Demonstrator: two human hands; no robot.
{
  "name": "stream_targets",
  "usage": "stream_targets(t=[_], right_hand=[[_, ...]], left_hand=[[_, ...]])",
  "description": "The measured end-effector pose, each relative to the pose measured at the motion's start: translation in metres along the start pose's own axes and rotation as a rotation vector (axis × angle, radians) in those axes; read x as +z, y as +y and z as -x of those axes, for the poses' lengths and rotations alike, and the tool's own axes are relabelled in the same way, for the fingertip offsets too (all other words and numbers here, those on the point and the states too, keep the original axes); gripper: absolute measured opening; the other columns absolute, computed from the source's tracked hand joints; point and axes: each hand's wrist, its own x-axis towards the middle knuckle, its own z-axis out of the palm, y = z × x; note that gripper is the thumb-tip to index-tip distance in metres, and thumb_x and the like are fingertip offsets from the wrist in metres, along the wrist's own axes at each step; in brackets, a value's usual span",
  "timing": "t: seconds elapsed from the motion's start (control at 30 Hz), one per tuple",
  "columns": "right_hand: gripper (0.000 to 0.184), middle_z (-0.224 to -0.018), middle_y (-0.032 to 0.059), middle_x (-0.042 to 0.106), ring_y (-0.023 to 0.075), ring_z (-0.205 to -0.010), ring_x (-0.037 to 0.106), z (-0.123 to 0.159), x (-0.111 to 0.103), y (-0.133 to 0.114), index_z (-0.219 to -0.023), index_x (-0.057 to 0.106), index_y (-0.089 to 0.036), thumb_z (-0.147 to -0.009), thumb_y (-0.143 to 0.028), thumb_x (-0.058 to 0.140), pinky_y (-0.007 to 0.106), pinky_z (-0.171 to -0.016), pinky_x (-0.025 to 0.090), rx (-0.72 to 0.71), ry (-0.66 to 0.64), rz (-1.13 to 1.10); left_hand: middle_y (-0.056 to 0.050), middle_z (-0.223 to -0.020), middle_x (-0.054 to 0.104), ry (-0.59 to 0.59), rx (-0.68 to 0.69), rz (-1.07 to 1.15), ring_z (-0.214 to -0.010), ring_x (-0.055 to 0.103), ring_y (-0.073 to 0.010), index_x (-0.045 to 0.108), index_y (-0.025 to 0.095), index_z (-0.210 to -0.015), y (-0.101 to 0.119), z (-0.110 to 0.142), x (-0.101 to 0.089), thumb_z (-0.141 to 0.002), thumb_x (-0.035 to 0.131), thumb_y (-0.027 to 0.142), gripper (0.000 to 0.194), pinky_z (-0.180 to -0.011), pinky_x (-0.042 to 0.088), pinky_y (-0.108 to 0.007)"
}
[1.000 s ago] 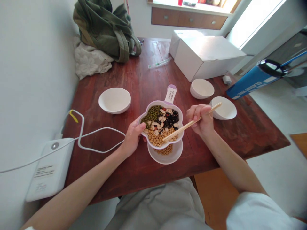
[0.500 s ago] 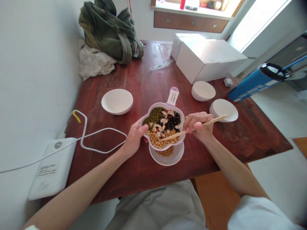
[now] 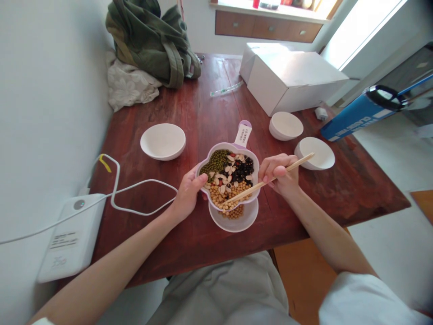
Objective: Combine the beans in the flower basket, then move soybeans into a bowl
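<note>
My left hand (image 3: 190,192) grips the left rim of a purple-edged, flower-shaped dish (image 3: 233,145), thumb on top. Inside it lie green beans (image 3: 217,163), black beans (image 3: 244,170), yellow soybeans (image 3: 241,189) and pale flat seeds (image 3: 229,170) scattered over them. A labelled handle (image 3: 243,134) points away from me. My right hand (image 3: 280,175) is closed on a pair of wooden chopsticks (image 3: 264,181), whose tips rest among the soybeans at the near edge. Partly hidden under the dish, a white bowl (image 3: 233,227) holds more soybeans.
White bowls stand at left (image 3: 163,141) and right (image 3: 286,126), (image 3: 314,153). A white box (image 3: 294,76), blue canister (image 3: 363,113) and green bag (image 3: 145,43) sit further back. A white power bank (image 3: 71,237) with a looping cable (image 3: 145,182) lies left.
The chopstick tips have shifted slightly down toward the near rim, and their back end has swung a little away from me. The whole view has shifted slightly; my left hand keeps its hold.
</note>
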Motion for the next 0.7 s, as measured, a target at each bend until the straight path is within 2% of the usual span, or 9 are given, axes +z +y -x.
stream_targets(t=[0.3, 0.7], right_hand=[[0.061, -0.053, 0.0059, 0.071, 0.0074, -0.029, 0.043, -0.0022, 0.0006, 0.0022, -0.058, 0.08, -0.021, -0.094, -0.07, 0.08, 0.022, -0.029, 0.023, 0.047, 0.055, -0.022], [0.061, -0.053, 0.0051, 0.07, 0.0065, -0.029, 0.042, -0.004, 0.0019, 0.0037, -0.058, 0.079, -0.02, -0.096, -0.067, 0.08, 0.022, -0.029, 0.023, 0.041, 0.046, -0.037]], left_hand=[[-0.004, -0.082, 0.072, -0.01, -0.009, 0.021, -0.055, 0.057, -0.0151, 0.076, 0.018, -0.134, 0.001, 0.0004, 0.001, -0.094, 0.077, 0.062, 0.059, -0.047, 0.047, -0.025], [-0.004, -0.08, 0.072, -0.012, -0.007, 0.008, -0.055, 0.058, -0.0157, 0.076, 0.017, -0.135, 0.0011, -0.0001, 0.001, -0.094, 0.078, 0.063, 0.061, -0.048, 0.047, -0.026]])
